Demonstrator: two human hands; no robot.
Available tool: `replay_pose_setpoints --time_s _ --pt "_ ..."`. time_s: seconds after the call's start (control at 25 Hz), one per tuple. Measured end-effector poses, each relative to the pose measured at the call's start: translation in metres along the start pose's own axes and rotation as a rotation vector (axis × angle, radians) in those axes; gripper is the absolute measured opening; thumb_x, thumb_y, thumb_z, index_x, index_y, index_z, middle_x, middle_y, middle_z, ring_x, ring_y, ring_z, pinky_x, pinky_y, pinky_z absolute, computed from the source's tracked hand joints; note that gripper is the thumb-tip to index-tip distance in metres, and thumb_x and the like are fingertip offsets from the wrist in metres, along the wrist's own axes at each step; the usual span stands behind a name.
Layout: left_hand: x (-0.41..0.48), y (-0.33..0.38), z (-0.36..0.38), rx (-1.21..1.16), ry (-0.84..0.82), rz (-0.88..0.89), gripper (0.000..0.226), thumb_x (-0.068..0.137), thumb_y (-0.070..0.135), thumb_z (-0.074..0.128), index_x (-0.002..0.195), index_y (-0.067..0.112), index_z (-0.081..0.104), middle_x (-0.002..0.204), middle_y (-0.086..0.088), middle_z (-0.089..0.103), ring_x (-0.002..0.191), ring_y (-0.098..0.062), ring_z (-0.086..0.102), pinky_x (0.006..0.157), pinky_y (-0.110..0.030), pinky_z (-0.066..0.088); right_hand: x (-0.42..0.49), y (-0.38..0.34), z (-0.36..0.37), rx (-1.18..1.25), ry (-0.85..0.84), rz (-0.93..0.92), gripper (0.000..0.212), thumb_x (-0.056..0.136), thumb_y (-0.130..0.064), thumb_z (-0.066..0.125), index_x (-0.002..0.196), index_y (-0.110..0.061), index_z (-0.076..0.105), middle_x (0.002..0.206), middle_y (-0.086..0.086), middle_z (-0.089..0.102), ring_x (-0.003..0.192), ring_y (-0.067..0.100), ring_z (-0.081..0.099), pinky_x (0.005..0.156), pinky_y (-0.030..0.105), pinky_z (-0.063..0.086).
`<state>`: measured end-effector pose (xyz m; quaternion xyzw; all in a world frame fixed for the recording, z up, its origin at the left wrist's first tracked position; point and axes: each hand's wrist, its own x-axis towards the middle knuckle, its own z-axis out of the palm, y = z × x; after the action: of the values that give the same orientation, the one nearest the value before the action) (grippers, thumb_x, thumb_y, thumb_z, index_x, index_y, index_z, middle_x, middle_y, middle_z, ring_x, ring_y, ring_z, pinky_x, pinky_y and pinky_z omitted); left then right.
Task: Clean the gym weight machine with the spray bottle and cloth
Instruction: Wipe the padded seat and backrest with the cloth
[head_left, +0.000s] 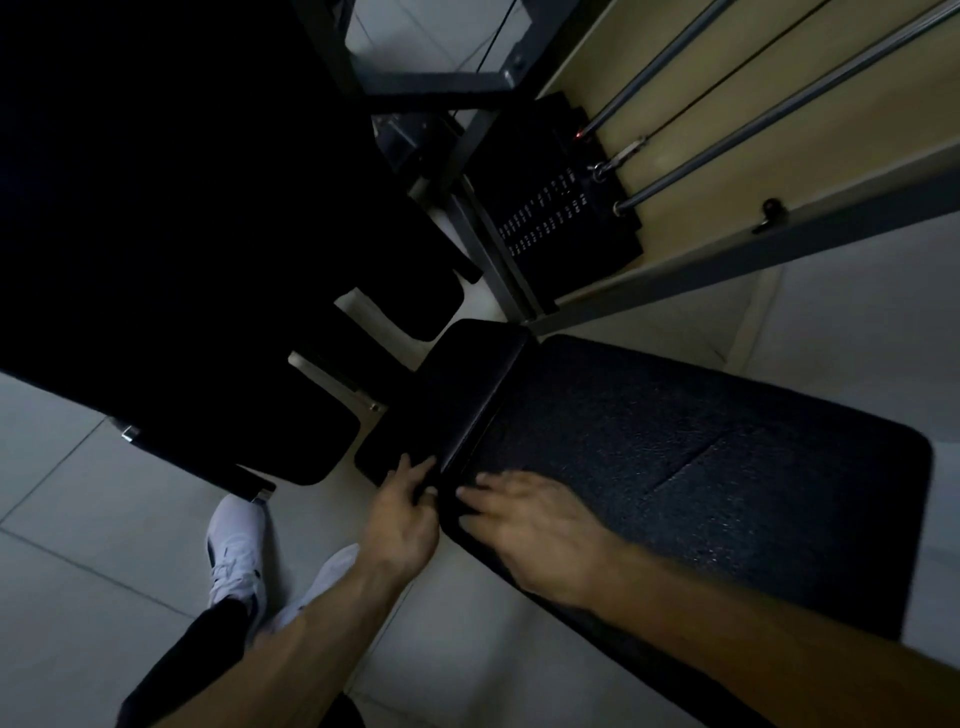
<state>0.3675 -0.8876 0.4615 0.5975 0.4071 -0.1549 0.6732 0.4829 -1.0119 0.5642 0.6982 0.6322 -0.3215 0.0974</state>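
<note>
The gym weight machine fills the upper half of the head view: a black weight stack (561, 208) on steel guide rods (779, 114) and a long black padded seat (457, 395). My left hand (402, 519) lies flat on the near end of that pad, fingers stretched along it. My right hand (535, 530) rests beside it with its fingers spread on the near edge of a black rubber mat (701, 452). Neither hand holds anything. No spray bottle or cloth shows in the view.
Large dark pads (182, 208) of the machine fill the upper left, barely lit. Grey frame bars (488, 249) run down to the tiled floor (93, 545). My white shoes (234, 545) stand left of my arms. A beige wall (779, 171) is behind the stack.
</note>
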Motion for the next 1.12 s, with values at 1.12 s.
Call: replay_pose_setpoints --time_s 1.12 --pt "-0.050 0.014 0.020 0.416 -0.254 0.278 0.064 0.102 0.019 0.053 0.159 0.032 0.027 0.169 0.004 0.005 0.157 -0.021 0.006 0.124 -0.042 0.026 -0.104 0.009 -0.045 -0.070 0.132 0.236 0.041 0.069 -0.008 0.083 0.107 -0.023 0.079 0.124 0.002 0.072 0.117 0.026 0.067 0.094 0.043 0.060"
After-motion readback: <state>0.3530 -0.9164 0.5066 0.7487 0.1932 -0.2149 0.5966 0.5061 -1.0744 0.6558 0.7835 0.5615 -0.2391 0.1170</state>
